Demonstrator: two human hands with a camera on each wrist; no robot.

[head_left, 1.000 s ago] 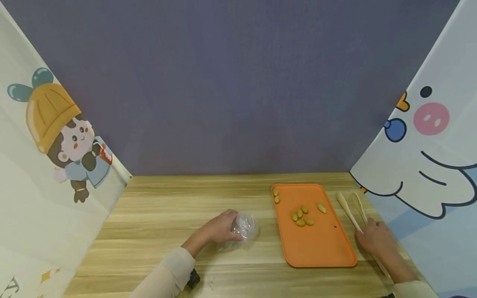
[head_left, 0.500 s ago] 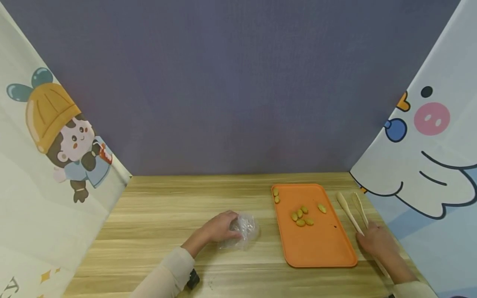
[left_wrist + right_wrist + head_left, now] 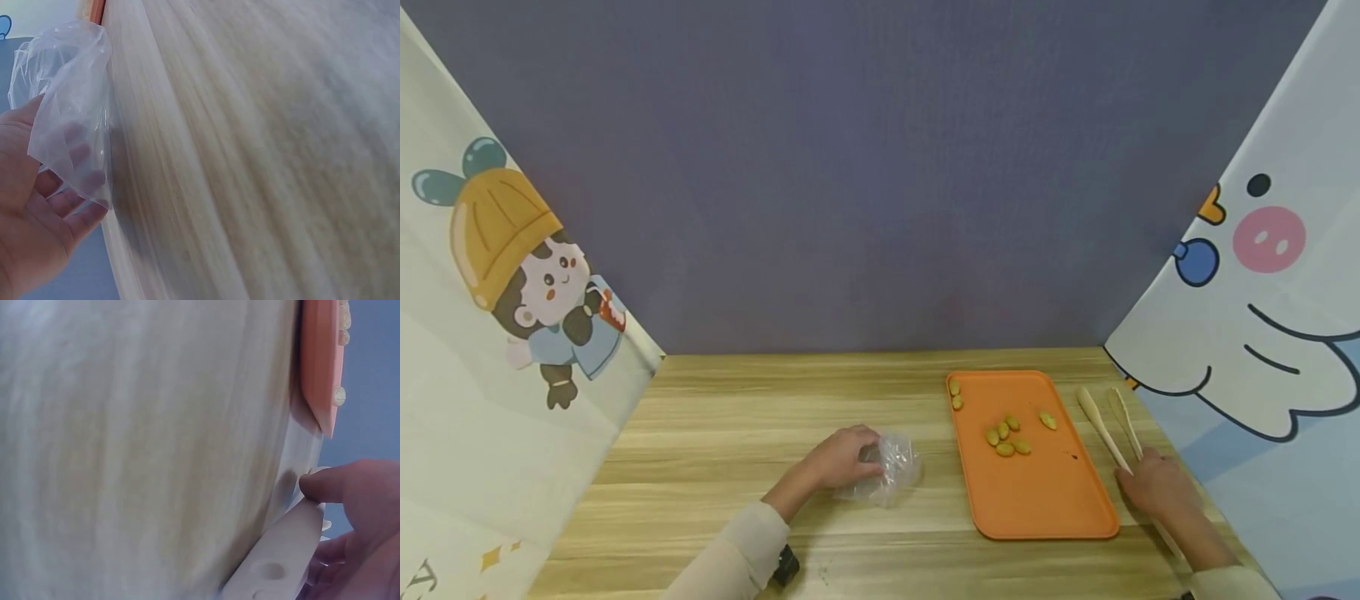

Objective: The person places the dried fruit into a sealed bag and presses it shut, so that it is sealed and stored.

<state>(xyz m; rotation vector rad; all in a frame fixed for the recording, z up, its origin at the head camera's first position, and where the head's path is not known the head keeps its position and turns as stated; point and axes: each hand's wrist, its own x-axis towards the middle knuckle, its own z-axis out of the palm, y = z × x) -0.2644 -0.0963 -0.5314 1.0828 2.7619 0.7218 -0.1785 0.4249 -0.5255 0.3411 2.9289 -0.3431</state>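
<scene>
A clear plastic bag [image 3: 895, 468] lies crumpled on the wooden table, and my left hand [image 3: 842, 458] holds it by its left side. In the left wrist view the film of the bag [image 3: 69, 112] drapes over the fingers [image 3: 80, 222]. My right hand [image 3: 1161, 487] grips a pair of pale wooden tongs [image 3: 1102, 429] lying along the right of the tray, their two tips apart and pointing to the back. From the right wrist, the thumb presses on one arm of the tongs [image 3: 281, 550]; the other fingers are partly hidden behind it.
Between the hands lies an orange tray [image 3: 1037, 508] with several small yellow-brown oval pieces [image 3: 1004, 448] on it, two of them along its left rim. A dark panel [image 3: 880, 208] rises behind the wooden table [image 3: 737, 392]. Printed white sheets [image 3: 1300, 350] flank both sides.
The bag's film has shifted slightly in my left hand, which has barely moved. My right hand and the tongs look almost still; the tray and its pieces are unchanged.
</scene>
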